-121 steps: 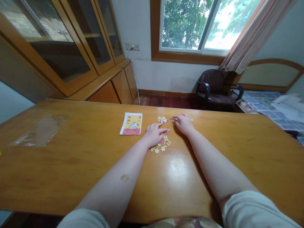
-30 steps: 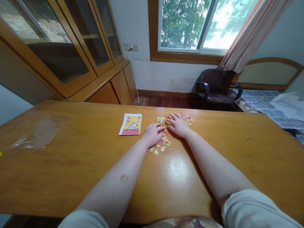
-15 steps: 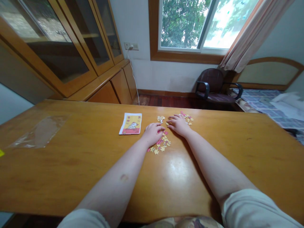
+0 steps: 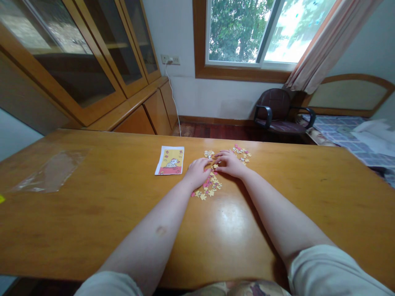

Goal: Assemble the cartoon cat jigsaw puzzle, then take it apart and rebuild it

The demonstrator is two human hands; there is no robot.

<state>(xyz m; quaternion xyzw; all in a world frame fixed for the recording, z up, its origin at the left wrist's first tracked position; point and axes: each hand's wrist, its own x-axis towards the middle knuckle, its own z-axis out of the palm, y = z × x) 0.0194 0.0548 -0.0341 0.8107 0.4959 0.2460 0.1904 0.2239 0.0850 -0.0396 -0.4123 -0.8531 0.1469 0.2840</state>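
Several yellow and pink puzzle pieces (image 4: 211,186) lie in a loose pile on the wooden table. Over the pile's upper left edge rests my left hand (image 4: 197,172), its fingers apart. Facing it, my right hand (image 4: 230,163) has its thumb and fingers spread beside a few yellow pieces (image 4: 215,166) in the gap between the hands. A small cluster of pale pieces (image 4: 209,154) sits just beyond the fingertips. Another group of pieces (image 4: 243,154) lies past my right hand. The picture card (image 4: 170,160) with a white animal lies left of my left hand.
The wooden table (image 4: 123,197) spans the view, with a clear plastic bag (image 4: 51,172) on its left part. Beyond its far edge stand a glass-door cabinet (image 4: 135,94) and a dark armchair (image 4: 274,109). A bed (image 4: 345,131) is at the right.
My right hand has shifted left toward my left hand, uncovering more of the right group of pieces. My left hand has moved slightly, and yellow pieces now show between the hands.
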